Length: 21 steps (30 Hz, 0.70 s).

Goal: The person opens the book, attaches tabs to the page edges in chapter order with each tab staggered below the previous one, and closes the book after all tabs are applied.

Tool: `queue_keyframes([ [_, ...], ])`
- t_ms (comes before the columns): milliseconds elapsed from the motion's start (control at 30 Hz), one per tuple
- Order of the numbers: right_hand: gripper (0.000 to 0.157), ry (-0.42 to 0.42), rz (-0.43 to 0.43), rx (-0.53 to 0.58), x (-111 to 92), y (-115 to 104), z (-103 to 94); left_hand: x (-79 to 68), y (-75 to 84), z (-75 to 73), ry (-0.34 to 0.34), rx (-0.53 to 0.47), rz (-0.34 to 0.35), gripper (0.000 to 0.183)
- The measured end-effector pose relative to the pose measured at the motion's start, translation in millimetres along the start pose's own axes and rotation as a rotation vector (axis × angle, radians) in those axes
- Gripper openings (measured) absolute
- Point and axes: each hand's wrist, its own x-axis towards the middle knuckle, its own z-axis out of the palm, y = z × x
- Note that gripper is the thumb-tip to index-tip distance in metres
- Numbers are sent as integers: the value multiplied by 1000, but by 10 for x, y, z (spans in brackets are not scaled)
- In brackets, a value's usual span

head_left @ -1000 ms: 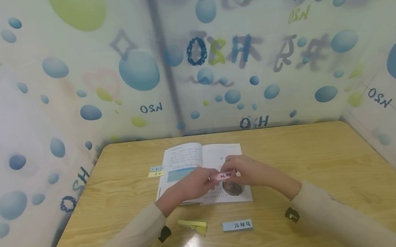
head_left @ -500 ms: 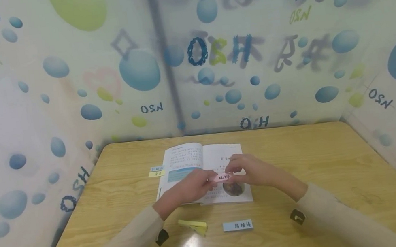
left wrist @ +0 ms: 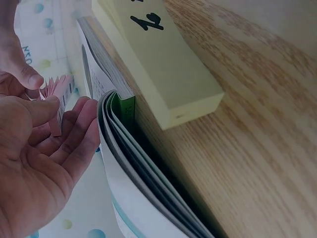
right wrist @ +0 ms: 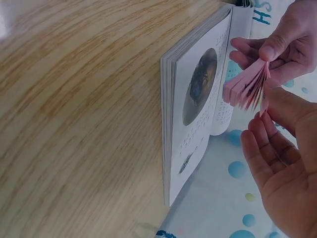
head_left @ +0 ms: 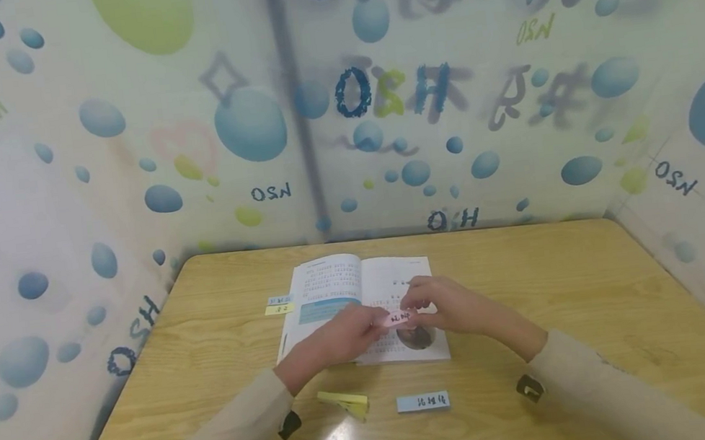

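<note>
A small pink sticky-note pad point(head_left: 398, 318) with dark handwriting is held up between both hands, above an open book point(head_left: 394, 270). My left hand point(head_left: 354, 332) pinches its left end between thumb and fingers. At the other end my right hand point(head_left: 450, 305) pinches with the thumb and a finger. In the right wrist view the leaves of the pink pad point(right wrist: 247, 87) are fanned apart between the two thumbs. My right hand's lower fingers point(right wrist: 267, 144) stay spread below it. The book carries printed text and a round picture on its right page.
Yellow sticky notes point(head_left: 345, 400) lie nearer on the wooden table point(head_left: 543, 401), with a blue sticky-note pad point(head_left: 422, 402) to their right. Blue and yellow tabs point(head_left: 279, 305) stick out from the book's left edge. A patterned wall sheet point(head_left: 414, 191) stands behind the table.
Over the last second my right hand has shifted slightly right and its fingers have opened up a little around the pink pad. The left hand has barely moved.
</note>
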Motion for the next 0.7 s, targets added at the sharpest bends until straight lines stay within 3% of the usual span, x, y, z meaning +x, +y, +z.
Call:
queue_keyframes([
  [200,13,-8,-7,-7,13,-18,-9,10,-4,30,-7,-2,52,32],
  [467,14,-8,8,-41,31,-81,-35,18,3,35,-17,10,-37,23],
  [700,12,-27,69,-49,72,-120,-36,12,42,17,-7,35,-27,22],
])
